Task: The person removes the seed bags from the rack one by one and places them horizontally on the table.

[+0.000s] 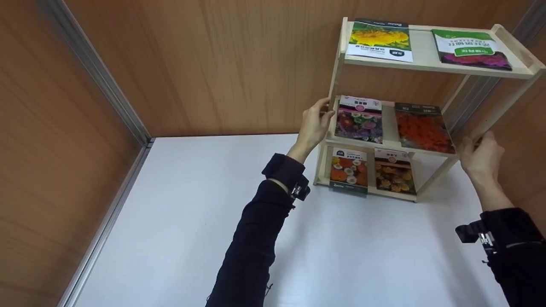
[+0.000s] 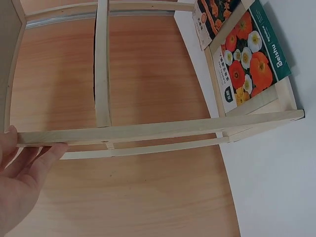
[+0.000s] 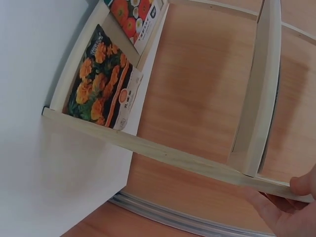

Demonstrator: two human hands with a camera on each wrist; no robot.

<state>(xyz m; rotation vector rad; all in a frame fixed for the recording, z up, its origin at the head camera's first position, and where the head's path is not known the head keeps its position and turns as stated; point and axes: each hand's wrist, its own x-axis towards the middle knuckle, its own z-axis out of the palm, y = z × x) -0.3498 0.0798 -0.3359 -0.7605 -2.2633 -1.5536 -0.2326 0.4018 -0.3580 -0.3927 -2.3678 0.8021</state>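
Pale three-tier wooden rack [image 1: 426, 64] stood at the far right of the white tabletop [image 1: 192, 221], close to the brown wood-grain back wall [image 1: 213, 64], and it was gripped from both sides. By my reading, the step in hand was taking hold of the rack by its uprights so as to shift or steady it. The next move would call for an even effort from both sides, kept level, since the loose packets lay flat on the shelves and could slide off if the frame tipped.

Relative to the hands, the rack sat between them. The left hand [image 1: 315, 123] was at its left front post, at the height of the middle shelf; the left wrist view showed the fingers [image 2: 34, 160] fairly straight under the slat with the thumb on top, a light pinch. The right hand [image 1: 482, 157] was at the right slanted leg, thumb and palm closed round the slat in the right wrist view.

Six flower seed packets lay on the shelves, among them a yellow-flower packet [image 1: 379, 40] at the top left and an orange-and-white-flower packet [image 1: 348, 170] at the bottom left.
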